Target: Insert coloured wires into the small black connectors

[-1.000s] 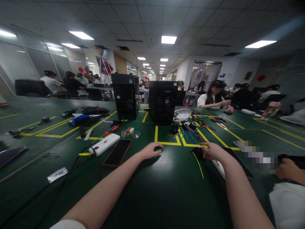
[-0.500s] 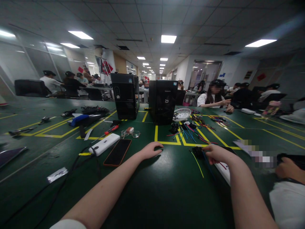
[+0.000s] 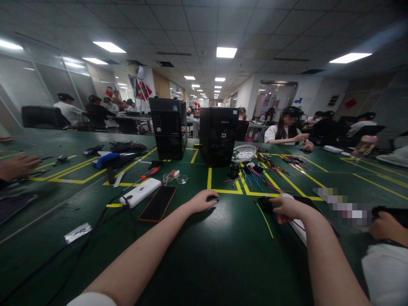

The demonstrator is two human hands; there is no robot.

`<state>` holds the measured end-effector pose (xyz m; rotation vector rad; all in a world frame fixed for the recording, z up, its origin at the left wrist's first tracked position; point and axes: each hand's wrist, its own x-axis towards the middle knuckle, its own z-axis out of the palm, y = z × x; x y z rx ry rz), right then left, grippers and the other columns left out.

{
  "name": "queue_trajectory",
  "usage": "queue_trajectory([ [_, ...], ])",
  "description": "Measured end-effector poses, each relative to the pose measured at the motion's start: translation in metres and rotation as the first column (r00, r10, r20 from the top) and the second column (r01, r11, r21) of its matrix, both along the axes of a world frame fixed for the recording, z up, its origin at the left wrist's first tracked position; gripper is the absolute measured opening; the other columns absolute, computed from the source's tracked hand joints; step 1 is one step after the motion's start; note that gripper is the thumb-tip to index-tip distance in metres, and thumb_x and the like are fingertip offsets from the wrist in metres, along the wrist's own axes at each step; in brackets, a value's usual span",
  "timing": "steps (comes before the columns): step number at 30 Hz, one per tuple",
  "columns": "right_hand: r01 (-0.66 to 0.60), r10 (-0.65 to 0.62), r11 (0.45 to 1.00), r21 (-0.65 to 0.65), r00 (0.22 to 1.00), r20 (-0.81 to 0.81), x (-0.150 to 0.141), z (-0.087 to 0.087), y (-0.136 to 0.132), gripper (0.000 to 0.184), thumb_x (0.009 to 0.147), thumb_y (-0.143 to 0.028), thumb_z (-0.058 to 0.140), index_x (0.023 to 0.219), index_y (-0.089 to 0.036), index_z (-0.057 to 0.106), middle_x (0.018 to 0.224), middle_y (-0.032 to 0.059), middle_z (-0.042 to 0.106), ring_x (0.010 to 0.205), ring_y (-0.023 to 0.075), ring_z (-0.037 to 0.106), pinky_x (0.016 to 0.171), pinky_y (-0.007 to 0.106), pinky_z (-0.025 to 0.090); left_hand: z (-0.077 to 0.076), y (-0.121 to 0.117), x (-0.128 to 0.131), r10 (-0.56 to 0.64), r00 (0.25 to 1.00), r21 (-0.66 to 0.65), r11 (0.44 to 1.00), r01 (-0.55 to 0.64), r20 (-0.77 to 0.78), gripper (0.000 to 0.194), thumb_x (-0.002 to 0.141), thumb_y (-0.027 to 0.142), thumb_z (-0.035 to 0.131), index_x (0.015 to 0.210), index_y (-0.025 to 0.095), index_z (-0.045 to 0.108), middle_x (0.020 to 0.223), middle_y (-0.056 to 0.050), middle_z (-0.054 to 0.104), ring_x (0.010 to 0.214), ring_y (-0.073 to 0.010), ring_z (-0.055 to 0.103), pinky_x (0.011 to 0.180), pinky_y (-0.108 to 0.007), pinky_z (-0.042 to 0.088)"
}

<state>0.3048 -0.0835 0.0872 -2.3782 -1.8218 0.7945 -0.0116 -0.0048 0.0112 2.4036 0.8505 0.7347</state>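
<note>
My left hand (image 3: 204, 201) rests on the green table (image 3: 219, 255), its fingers loosely curved, thumb apart, holding nothing. An orange-edged phone (image 3: 158, 204) lies to its left. On the right, my right hand (image 3: 291, 208) has its fingers bent inward beside a black connector (image 3: 265, 204). What those fingers grip, if anything, is hidden. A thin yellow-green wire (image 3: 264, 220) runs from near the connector towards me. Under my right hand lies a white device (image 3: 298, 231), with a dark flat object (image 3: 314, 204) behind it, both partly covered.
Two black computer towers (image 3: 168, 131) stand at the table's middle. Coloured wires (image 3: 251, 176) and a white basket (image 3: 244, 153) lie to their right. Left of centre are a white power bank (image 3: 142, 192), glasses (image 3: 181, 179) and a red screwdriver (image 3: 149, 173). Another person's hand (image 3: 387, 225) is at right.
My right hand has shifted slightly right, away from the black connector. My left hand stays put. Another person's hand has come in at the far left edge.
</note>
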Motion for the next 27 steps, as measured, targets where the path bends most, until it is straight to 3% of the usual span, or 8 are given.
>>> queue_trajectory([
  [4,0.061,-0.092,0.981,-0.184,0.982,-0.167,-0.001,-0.001,-0.001,0.070,0.076,-0.024,0.057,0.137,-0.014,0.025,0.054,0.0035,0.062,0.045,0.0116,0.056,0.041,0.018,0.040,-0.001,0.000,0.000,-0.007,1.000,0.015,1.000,0.007,0.008,0.025,0.080,0.027,0.054,0.102,0.018,0.061,0.107,-0.006,0.061,0.100,-0.0187,0.054,0.092,-0.031,0.040],
  [9,0.124,-0.167,0.966,-0.227,0.969,-0.182,0.001,0.003,-0.002,0.060,0.080,-0.025,0.052,0.136,-0.020,0.030,0.062,0.0040,0.063,0.053,0.0121,0.059,0.050,0.022,0.046,-0.001,0.001,0.000,-0.004,1.000,0.016,1.000,0.004,-0.004,0.026,0.080,0.028,0.054,0.102,0.017,0.061,0.107,-0.006,0.061,0.100,-0.0188,0.054,0.091,-0.031,0.040],
  [11,0.097,-0.110,0.984,-0.151,0.991,-0.078,0.002,0.005,0.001,0.051,0.081,-0.027,0.051,0.130,-0.021,0.041,0.074,0.0063,0.065,0.064,0.0145,0.061,0.055,0.024,0.047,0.000,0.000,0.000,0.002,1.000,0.008,1.000,-0.002,-0.012,0.026,0.080,0.028,0.053,0.102,0.018,0.061,0.108,-0.006,0.060,0.101,-0.0190,0.054,0.092,-0.032,0.040],
  [13,0.014,-0.017,1.000,0.024,0.995,0.100,0.000,0.005,0.007,0.040,0.078,-0.033,0.053,0.116,-0.019,0.056,0.088,0.0092,0.065,0.079,0.0185,0.061,0.063,0.026,0.047,0.002,-0.001,0.000,0.002,1.000,-0.004,1.000,-0.002,-0.020,0.026,0.080,0.028,0.053,0.103,0.018,0.060,0.108,-0.006,0.060,0.101,-0.0192,0.054,0.092,-0.032,0.040],
  [15,-0.099,0.033,0.970,0.223,0.959,0.283,-0.007,0.002,0.015,0.035,0.077,-0.037,0.053,0.103,-0.017,0.064,0.098,0.0111,0.063,0.090,0.0218,0.059,0.072,0.028,0.045,0.004,-0.002,0.000,0.003,1.000,-0.011,1.000,-0.004,-0.024,0.026,0.080,0.028,0.053,0.103,0.019,0.060,0.109,-0.006,0.060,0.101,-0.0194,0.054,0.092,-0.033,0.040],
  [17,-0.169,0.028,0.931,0.324,0.917,0.397,-0.019,-0.004,0.022,0.032,0.077,-0.038,0.053,0.097,-0.018,0.066,0.102,0.0118,0.060,0.093,0.0228,0.057,0.077,0.029,0.043,0.004,-0.002,-0.001,0.005,1.000,-0.013,1.000,-0.005,-0.022,0.026,0.080,0.028,0.053,0.103,0.019,0.060,0.109,-0.006,0.060,0.101,-0.0195,0.053,0.092,-0.033,0.040],
  [22,-0.239,0.073,0.945,0.224,0.821,0.567,-0.046,-0.027,0.030,0.021,0.072,-0.028,0.061,0.085,-0.013,0.067,0.096,0.0147,0.061,0.092,0.0260,0.058,0.076,0.032,0.043,0.003,-0.002,0.000,0.009,1.000,-0.019,1.000,-0.009,-0.014,0.026,0.080,0.027,0.054,0.103,0.019,0.060,0.109,-0.006,0.060,0.102,-0.0195,0.053,0.093,-0.033,0.039],
  [27,-0.212,0.060,0.953,0.216,0.833,0.550,-0.050,-0.039,0.035,0.021,0.076,-0.020,0.054,0.089,-0.009,0.066,0.097,0.0177,0.061,0.092,0.0240,0.059,0.075,0.028,0.042,0.001,0.000,0.000,0.000,1.000,-0.002,1.000,0.000,-0.011,0.026,0.080,0.028,0.054,0.103,0.019,0.060,0.108,-0.006,0.060,0.101,-0.0193,0.054,0.092,-0.032,0.040],
])
